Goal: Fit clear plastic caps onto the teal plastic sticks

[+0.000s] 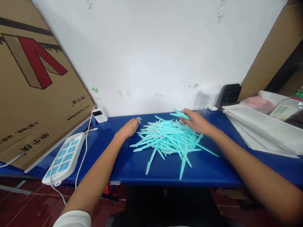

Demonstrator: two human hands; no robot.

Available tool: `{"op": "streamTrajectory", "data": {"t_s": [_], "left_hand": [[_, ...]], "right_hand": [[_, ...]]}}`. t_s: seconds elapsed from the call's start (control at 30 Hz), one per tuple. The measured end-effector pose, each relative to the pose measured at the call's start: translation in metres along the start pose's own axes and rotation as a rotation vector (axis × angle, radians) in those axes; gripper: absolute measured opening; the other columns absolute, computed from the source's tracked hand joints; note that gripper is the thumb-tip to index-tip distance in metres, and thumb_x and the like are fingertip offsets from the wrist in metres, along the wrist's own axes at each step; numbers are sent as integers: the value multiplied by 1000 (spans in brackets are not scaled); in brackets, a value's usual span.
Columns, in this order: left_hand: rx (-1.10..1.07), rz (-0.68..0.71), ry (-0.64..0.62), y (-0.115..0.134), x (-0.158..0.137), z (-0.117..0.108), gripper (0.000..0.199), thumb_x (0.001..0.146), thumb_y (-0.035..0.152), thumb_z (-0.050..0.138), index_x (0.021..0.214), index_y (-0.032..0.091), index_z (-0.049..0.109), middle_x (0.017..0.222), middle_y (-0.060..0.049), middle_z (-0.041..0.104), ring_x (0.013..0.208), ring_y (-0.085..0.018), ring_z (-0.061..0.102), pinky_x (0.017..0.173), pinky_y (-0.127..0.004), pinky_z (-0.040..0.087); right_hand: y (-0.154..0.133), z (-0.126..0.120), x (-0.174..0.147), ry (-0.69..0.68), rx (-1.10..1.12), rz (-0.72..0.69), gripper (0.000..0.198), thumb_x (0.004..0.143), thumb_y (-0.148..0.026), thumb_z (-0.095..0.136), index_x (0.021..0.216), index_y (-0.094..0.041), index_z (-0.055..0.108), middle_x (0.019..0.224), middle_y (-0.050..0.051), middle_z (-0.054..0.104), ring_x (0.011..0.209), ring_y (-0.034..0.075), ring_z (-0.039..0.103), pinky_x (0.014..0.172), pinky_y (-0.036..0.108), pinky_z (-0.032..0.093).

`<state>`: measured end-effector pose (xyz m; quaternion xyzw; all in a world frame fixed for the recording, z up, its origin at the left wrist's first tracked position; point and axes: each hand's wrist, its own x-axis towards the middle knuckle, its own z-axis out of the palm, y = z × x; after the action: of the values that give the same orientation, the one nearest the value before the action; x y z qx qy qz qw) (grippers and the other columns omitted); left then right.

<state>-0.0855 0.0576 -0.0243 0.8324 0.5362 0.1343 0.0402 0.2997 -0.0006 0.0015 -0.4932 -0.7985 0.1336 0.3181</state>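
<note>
A heap of slim turquoise eyebrow razors (168, 135) with paler covered tips lies loosely crossed on the blue table (132, 167). My right hand (195, 122) is over the heap's far right side, closed around a few eyebrow razors (179, 114) that point left. Beyond the heap's left edge, my left hand (132, 126) is closed, its fingertips pinched at a small pale translucent piece (139, 119). What that piece is cannot be made out. Several razors stick out of the heap toward the front edge.
On the left are a white power strip (67, 157) with cables, a small white device (99, 115) and a large cardboard box (35, 78). White paper sheets (265, 132), a clear container (208, 99) and a black device (229, 94) are on the right. A white wall (151, 56) stands behind.
</note>
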Motion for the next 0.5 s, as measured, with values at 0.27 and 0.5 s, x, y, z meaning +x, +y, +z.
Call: {"op": "streamTrajectory", "data": {"t_s": [0.27,0.5], "left_hand": [[-633,-16,104,32,4,-6,42,99,43,51,115,14,77,83,-6,70,75,-19,60,73,-31,49],[-1084,-117,227,56,4,7,46,81,55,78,98,12,75,84,-7,72,75,-16,64,72,-29,54]], "right_hand": [[-10,-2,0,9,54,31,35,103,-51,50,81,-23,53,73,1,66,57,15,52,61,30,38],[-26,-1,-4,-81,255,106,46,98,-63,53,80,-21,59,73,2,69,50,13,50,54,30,40]]}}
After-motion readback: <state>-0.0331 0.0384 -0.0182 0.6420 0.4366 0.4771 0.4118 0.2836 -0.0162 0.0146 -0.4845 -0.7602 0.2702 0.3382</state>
